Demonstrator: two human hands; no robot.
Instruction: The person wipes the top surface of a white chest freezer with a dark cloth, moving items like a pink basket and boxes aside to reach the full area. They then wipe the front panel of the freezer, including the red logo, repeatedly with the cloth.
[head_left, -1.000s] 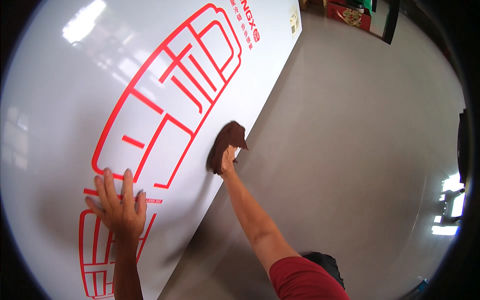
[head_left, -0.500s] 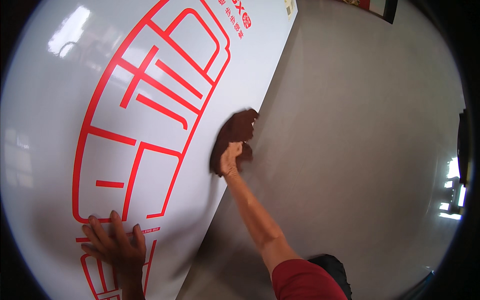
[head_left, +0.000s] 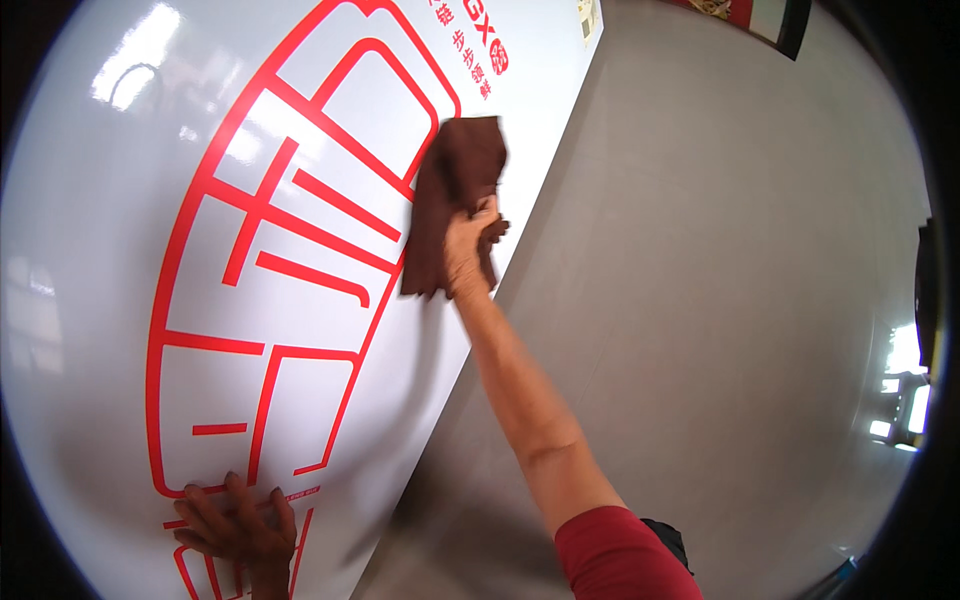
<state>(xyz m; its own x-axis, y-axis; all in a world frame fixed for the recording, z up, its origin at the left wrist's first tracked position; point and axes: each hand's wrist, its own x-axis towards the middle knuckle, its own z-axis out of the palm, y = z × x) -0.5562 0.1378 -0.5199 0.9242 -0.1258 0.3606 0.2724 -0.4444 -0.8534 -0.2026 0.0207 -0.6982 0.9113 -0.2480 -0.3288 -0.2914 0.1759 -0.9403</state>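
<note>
A glossy white panel (head_left: 100, 300) with a large red outlined design fills the left side. Near the panel's right edge, my right hand (head_left: 468, 248) grips a dark brown cloth (head_left: 455, 175), which hangs out above and below the fingers and covers part of the red outline. The cloth looks to lie against the panel, slightly smeared by motion. At the lower left, my left hand (head_left: 240, 525) lies with fingers spread on the panel, over the lower end of the design, and holds nothing.
Grey floor (head_left: 700, 250) stretches to the right of the panel's edge. A dark-edged red and white board (head_left: 755, 20) shows at the top right. Bright reflections and dark objects (head_left: 928, 290) line the far right rim.
My right hand has carried the cloth upward along the panel, and the cloth is more spread out. My left hand and the lower design appear lower in the picture.
</note>
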